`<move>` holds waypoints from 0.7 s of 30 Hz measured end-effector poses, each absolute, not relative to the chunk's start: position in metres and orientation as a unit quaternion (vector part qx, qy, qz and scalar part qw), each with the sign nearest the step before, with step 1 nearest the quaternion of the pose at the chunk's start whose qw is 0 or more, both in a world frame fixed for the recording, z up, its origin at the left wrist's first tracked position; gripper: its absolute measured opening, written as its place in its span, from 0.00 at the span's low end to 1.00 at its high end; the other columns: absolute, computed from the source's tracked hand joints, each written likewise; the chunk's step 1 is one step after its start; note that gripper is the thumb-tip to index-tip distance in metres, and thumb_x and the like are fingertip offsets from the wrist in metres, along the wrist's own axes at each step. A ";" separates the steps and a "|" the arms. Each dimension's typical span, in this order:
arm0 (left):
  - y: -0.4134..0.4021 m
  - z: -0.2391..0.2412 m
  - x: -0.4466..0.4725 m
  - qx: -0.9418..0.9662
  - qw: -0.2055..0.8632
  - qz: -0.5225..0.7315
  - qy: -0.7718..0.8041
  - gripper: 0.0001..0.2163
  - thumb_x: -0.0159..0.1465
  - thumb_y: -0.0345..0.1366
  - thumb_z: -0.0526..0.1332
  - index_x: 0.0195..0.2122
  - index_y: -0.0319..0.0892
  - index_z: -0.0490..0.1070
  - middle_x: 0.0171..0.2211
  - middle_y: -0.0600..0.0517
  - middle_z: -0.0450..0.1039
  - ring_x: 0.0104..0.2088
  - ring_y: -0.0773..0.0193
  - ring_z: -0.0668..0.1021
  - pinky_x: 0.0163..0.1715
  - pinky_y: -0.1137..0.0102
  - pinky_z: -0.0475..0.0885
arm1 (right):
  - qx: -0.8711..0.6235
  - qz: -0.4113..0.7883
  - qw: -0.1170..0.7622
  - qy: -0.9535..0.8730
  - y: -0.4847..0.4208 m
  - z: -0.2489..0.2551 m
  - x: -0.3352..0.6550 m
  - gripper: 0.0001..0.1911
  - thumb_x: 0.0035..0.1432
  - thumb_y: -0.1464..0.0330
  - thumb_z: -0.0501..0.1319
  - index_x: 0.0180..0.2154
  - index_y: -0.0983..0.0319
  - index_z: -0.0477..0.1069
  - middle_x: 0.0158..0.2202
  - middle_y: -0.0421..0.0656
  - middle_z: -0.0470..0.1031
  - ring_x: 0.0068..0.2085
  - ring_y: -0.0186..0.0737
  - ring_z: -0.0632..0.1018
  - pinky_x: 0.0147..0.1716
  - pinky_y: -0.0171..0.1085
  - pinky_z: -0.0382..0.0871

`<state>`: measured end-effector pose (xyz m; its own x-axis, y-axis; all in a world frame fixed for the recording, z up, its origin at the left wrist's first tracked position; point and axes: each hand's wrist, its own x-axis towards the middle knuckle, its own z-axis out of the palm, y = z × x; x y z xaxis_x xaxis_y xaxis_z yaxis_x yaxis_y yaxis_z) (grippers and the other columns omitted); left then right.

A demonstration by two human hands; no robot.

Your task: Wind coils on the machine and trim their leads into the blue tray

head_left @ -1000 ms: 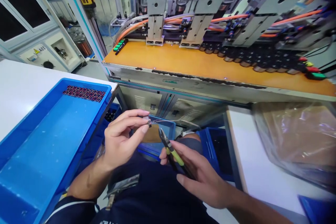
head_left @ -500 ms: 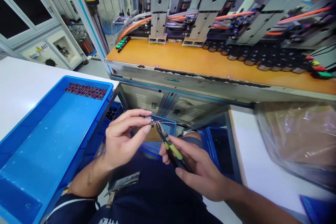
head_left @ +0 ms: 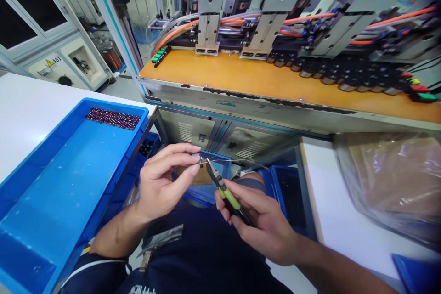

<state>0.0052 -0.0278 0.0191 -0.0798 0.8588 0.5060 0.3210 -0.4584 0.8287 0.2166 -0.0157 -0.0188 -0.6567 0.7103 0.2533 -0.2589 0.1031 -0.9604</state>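
Between the thumb and fingertips of my left hand is a small dark and metallic part, mostly hidden by the fingers. A thin wire runs out from it to the right. My right hand is wrapped round a pair of cutting pliers with green and black handles. The pliers' tips are close to the part and the wire; whether they touch is too small to tell. Both hands are in front of my body, above a blue bin.
On the left table stands a blue tray with a block of small dark red parts. An orange-topped machine bench crosses ahead, with rows of black cylindrical parts. Clear plastic wrapping lies on the white table at right.
The handles of the pliers have come closer together in my right hand. The wire now shows longer to the right. My left hand has hardly moved.
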 end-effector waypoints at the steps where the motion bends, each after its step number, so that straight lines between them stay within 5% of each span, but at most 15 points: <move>1: -0.028 0.019 0.005 0.637 0.235 0.568 0.465 0.15 0.57 0.18 0.66 0.42 0.43 0.78 0.45 0.47 0.79 0.46 0.61 0.80 0.46 0.66 0.77 | -0.183 0.642 0.377 -0.642 -0.016 -0.019 0.216 0.36 0.59 0.82 0.56 0.64 0.48 0.61 0.38 0.42 0.72 0.34 0.30 0.74 0.34 0.30 0.72; 8: -0.026 0.015 0.001 0.673 0.205 0.552 0.448 0.12 0.58 0.21 0.66 0.41 0.41 0.77 0.46 0.44 0.76 0.47 0.58 0.80 0.45 0.63 0.79 | -0.237 0.690 0.346 -0.589 -0.016 -0.017 0.224 0.30 0.61 0.77 0.58 0.63 0.52 0.63 0.40 0.44 0.72 0.35 0.32 0.74 0.36 0.33 0.73; 13: -0.025 0.007 -0.002 0.682 0.222 0.587 0.374 0.25 0.51 0.16 0.69 0.47 0.44 0.66 0.51 0.46 0.70 0.46 0.58 0.81 0.42 0.63 0.82 | -0.202 0.695 0.325 -0.609 -0.015 -0.010 0.239 0.36 0.61 0.80 0.56 0.65 0.46 0.58 0.47 0.45 0.71 0.43 0.35 0.76 0.47 0.38 0.74; 21: -0.024 -0.001 -0.001 0.702 0.160 0.599 0.351 0.32 0.49 0.13 0.68 0.51 0.45 0.62 0.46 0.47 0.78 0.47 0.55 0.82 0.49 0.54 0.80 | -0.175 0.712 0.283 -0.618 -0.020 0.001 0.247 0.39 0.62 0.81 0.54 0.67 0.45 0.52 0.53 0.46 0.68 0.51 0.38 0.74 0.57 0.47 0.67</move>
